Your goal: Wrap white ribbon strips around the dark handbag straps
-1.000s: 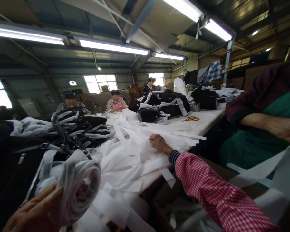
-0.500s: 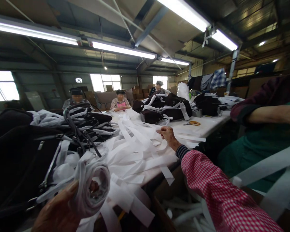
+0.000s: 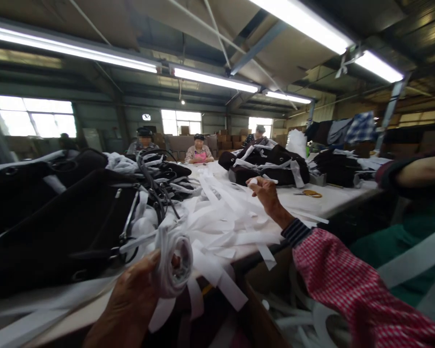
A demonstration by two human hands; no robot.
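Note:
My left hand (image 3: pixel 128 295) is closed around a coiled strap bundle wrapped in white material (image 3: pixel 165 268), at the near edge of the table. A fingertip shows through the coil's hollow middle. Raised over the table, my right hand (image 3: pixel 268 197) pinches a small white piece (image 3: pixel 253 181) between thumb and fingers; I cannot tell whether it is the end of a strip. Below and left of that hand lies a loose heap of flat white strips (image 3: pixel 210 222), some hanging over the edge. Black bags (image 3: pixel 90 227) with metal rings and zips lie left of the coil.
More black bags (image 3: pixel 264 169) are piled farther back. Yellow-handled scissors (image 3: pixel 311 194) lie on the white tabletop (image 3: pixel 342 194). Below the edge, a box holds white scraps (image 3: pixel 293 321). A co-worker's arm (image 3: pixel 426 173) is close on the right; several people sit or stand farther off.
The view has swung left, so things appear farther right. My right hand has lifted slightly, with the white piece now visible in its pinch. My left hand still holds the coil.

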